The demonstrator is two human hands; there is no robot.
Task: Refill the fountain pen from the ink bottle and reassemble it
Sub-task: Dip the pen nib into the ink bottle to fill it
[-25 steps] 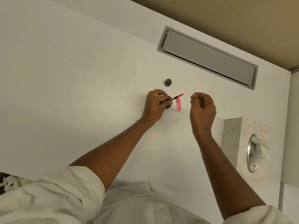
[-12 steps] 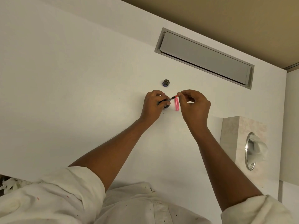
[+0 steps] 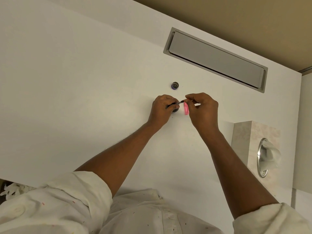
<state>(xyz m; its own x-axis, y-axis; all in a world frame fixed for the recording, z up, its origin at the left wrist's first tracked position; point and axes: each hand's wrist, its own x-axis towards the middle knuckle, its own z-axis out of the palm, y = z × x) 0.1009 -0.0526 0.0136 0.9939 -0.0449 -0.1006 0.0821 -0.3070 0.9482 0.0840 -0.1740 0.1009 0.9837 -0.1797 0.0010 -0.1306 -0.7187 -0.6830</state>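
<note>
Warm, even indoor light, white table (image 3: 67, 81) brightest near mid frame, greyer toward the upper left, faint soft-edged shadows, no harsh glare, straight edges bowed by the wide lens toward the corners, centre sharp, bottom edge slightly soft.

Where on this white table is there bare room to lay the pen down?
Bare: the white table left of the left hand and small round cap; also the strip between the forearms. Crowded: where it and the right hand hold the thin black pen part, by the dark ink bottle and pink barrel.
</note>
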